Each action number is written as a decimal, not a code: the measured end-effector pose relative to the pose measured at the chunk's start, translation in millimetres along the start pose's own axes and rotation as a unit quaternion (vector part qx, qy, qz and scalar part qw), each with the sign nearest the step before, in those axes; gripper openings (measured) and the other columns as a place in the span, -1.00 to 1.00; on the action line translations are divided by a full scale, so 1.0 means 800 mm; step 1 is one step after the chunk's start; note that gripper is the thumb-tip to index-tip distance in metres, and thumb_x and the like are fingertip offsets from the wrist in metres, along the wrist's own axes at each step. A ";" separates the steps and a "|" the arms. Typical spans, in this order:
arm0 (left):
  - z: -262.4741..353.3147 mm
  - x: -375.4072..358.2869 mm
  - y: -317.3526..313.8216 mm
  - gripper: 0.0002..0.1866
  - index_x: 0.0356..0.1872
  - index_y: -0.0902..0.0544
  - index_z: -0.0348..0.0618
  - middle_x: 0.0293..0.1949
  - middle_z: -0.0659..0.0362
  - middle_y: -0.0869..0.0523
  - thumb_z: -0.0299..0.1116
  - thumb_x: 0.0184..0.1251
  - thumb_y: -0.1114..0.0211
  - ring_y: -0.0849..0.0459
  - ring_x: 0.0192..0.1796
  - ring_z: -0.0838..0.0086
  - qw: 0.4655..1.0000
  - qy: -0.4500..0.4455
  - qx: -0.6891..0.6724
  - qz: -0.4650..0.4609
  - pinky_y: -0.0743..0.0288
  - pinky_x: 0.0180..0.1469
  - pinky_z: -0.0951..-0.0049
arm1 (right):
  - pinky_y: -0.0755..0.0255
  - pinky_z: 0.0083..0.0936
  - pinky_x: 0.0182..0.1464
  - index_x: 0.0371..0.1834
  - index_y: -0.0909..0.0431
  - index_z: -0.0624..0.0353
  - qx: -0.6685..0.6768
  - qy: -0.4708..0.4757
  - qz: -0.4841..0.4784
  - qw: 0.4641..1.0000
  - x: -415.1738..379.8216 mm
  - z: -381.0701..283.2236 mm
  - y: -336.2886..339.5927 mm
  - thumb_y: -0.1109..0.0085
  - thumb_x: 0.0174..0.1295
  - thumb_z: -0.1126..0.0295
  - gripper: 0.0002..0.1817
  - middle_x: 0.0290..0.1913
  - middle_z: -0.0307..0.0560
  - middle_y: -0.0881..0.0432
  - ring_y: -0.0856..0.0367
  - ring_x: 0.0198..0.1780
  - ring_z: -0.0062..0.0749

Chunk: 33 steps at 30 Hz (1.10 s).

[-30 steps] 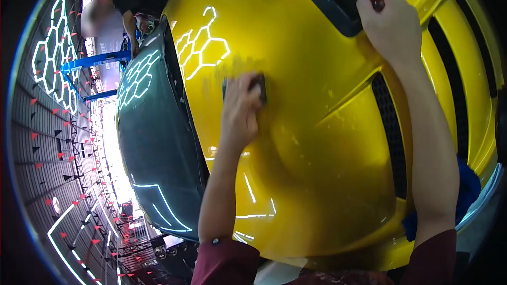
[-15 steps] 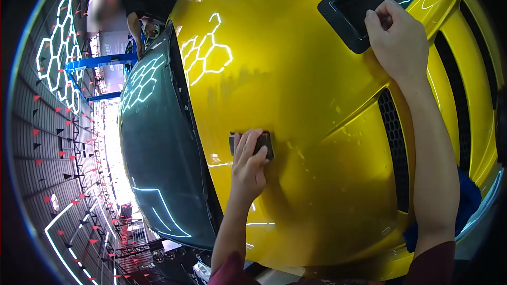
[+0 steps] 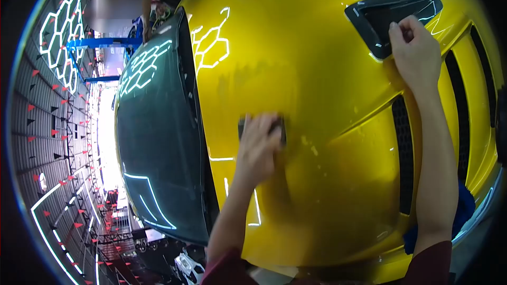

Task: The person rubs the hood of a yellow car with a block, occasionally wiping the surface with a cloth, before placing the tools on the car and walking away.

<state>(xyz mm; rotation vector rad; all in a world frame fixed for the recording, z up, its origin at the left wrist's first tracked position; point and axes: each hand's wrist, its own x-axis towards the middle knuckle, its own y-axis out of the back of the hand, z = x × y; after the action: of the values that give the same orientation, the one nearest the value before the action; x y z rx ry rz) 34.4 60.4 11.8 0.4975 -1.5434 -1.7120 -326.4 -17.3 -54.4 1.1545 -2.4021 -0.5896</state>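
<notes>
A glossy yellow car hood (image 3: 317, 74) fills the middle and right. My left hand (image 3: 260, 145) holds a small dark block (image 3: 280, 131) flat against the hood, near the edge by the windshield; motion blurs the fingers. At the upper right, my right hand (image 3: 414, 47) is closed in a pinch beside a black vent scoop (image 3: 369, 24). Whether anything sits between its fingertips is too small to tell. Faint smudges and small wet-looking marks show on the paint around the block.
The dark windshield (image 3: 163, 142) lies left of the hood. Black slatted vents (image 3: 404, 153) line the right side. A blue cloth (image 3: 465, 211) rests by my right forearm. Another person (image 3: 124, 2), face blurred, stands at the top left near a blue lift (image 3: 105, 43).
My left hand and the block have shifted slightly up and right in view. The camera view has shifted too. My right hand keeps its pinch by the scoop.
</notes>
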 end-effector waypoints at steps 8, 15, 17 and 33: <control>0.013 0.024 -0.001 -0.68 0.03 -0.55 -0.25 0.25 -0.15 -0.64 -0.76 0.28 -0.19 -0.59 0.26 -0.23 1.000 0.017 -0.003 0.025 -0.38 0.40 -0.13 | -0.52 -0.25 -0.23 -0.28 -0.64 0.17 0.019 -0.005 -0.001 1.000 0.007 0.004 0.001 -0.27 0.36 0.13 -0.70 -0.44 -0.04 -0.69 -0.69 -0.37 -0.07; -0.055 0.085 -0.013 -0.68 0.03 -0.57 -0.21 0.26 -0.21 -0.64 -0.69 0.26 -0.22 -0.59 0.34 -0.24 0.999 0.031 -0.016 0.030 -0.31 0.45 -0.28 | -0.52 -0.28 -0.19 -0.25 -0.64 0.18 0.004 0.010 0.011 1.000 0.005 0.009 -0.002 -0.25 0.38 0.12 -0.69 -0.42 -0.04 -0.70 -0.69 -0.34 -0.11; -0.047 0.068 -0.006 -0.68 0.02 -0.59 -0.20 0.28 -0.22 -0.63 -0.68 0.26 -0.24 -0.60 0.36 -0.18 0.999 0.046 -0.024 0.016 -0.25 0.48 -0.35 | -0.52 -0.30 -0.19 -0.24 -0.64 0.18 0.004 0.028 0.010 1.000 0.009 0.011 -0.003 -0.24 0.39 0.12 -0.69 -0.41 -0.04 -0.69 -0.69 -0.33 -0.12; 0.011 -0.024 0.014 -0.71 0.04 -0.56 -0.26 0.25 -0.17 -0.66 -0.67 0.32 -0.26 -0.63 0.27 -0.18 0.998 0.031 0.045 0.010 -0.32 0.48 -0.20 | -0.55 -0.26 -0.17 -0.25 -0.65 0.14 -0.005 0.006 0.004 1.000 0.005 0.007 -0.004 -0.24 0.37 0.09 -0.69 -0.39 -0.05 -0.73 -0.73 -0.30 -0.10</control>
<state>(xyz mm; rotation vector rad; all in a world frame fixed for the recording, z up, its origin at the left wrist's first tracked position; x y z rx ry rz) 43.3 81.0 20.6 0.5739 -1.5810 -1.6019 -329.7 -21.4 -60.3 1.1398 -2.3915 -0.5890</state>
